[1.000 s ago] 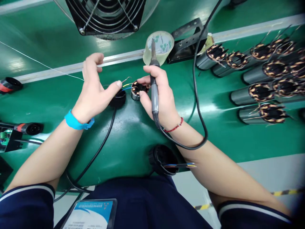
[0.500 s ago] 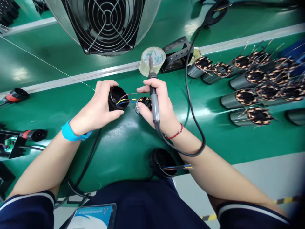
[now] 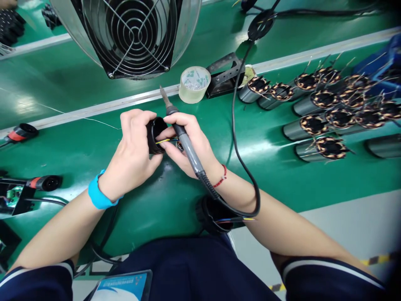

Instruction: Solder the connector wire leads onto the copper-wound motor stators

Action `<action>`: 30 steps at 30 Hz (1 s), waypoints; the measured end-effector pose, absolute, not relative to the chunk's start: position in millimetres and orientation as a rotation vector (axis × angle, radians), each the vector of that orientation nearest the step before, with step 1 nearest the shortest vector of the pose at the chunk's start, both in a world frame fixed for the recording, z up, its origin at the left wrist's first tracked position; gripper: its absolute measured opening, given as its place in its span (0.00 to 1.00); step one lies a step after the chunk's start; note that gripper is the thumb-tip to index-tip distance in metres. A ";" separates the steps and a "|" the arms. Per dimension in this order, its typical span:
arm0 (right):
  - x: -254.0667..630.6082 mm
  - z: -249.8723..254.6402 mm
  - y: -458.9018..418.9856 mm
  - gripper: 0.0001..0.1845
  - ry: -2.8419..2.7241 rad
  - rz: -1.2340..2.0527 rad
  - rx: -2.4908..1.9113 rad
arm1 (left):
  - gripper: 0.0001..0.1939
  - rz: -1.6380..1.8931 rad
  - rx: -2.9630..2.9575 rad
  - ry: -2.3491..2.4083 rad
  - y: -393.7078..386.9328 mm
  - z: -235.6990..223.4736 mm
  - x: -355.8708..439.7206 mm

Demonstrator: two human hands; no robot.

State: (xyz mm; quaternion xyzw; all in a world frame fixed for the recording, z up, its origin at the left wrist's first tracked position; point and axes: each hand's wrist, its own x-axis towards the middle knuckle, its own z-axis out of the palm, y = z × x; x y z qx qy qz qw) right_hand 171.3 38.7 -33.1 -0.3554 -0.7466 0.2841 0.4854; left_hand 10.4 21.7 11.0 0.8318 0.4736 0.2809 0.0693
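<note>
My left hand point(image 3: 133, 152) is closed round a black round housing point(image 3: 154, 133) with coloured wires point(image 3: 164, 141) coming out of it. My right hand point(image 3: 188, 146) grips a soldering iron point(image 3: 183, 136) along the palm, its tip pointing up and to the left, away from the work. The fingers of that hand also pinch the small copper-wound stator point(image 3: 179, 145), which is mostly hidden behind them and pressed close to the housing. The iron's black cord point(image 3: 241, 163) loops round my right wrist.
A roll of clear tape point(image 3: 194, 84) and a black iron stand point(image 3: 224, 75) lie behind the hands. A caged fan point(image 3: 134, 33) sits at the back. Several wound motor cylinders point(image 3: 326, 115) lie at right. Another black housing point(image 3: 213, 213) rests at the near edge. Black-and-red connectors point(image 3: 44, 182) lie at left.
My left hand went from open fingers to gripping the black housing. Both hands came together, the stator now against the housing. The soldering iron tilted to the left.
</note>
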 end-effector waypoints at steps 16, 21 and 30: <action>186.0 -34.4 51.4 0.23 -1.700 0.859 -0.916 | 0.24 0.697 2.777 1.406 23.4 14.0 1.5; 176.3 -22.8 44.7 0.20 -1.719 0.916 -0.895 | 0.24 0.852 2.912 1.323 18.1 12.0 6.3; 179.0 -22.0 46.9 0.20 -1.752 0.899 -0.945 | 0.22 0.705 2.838 1.467 16.6 14.0 6.3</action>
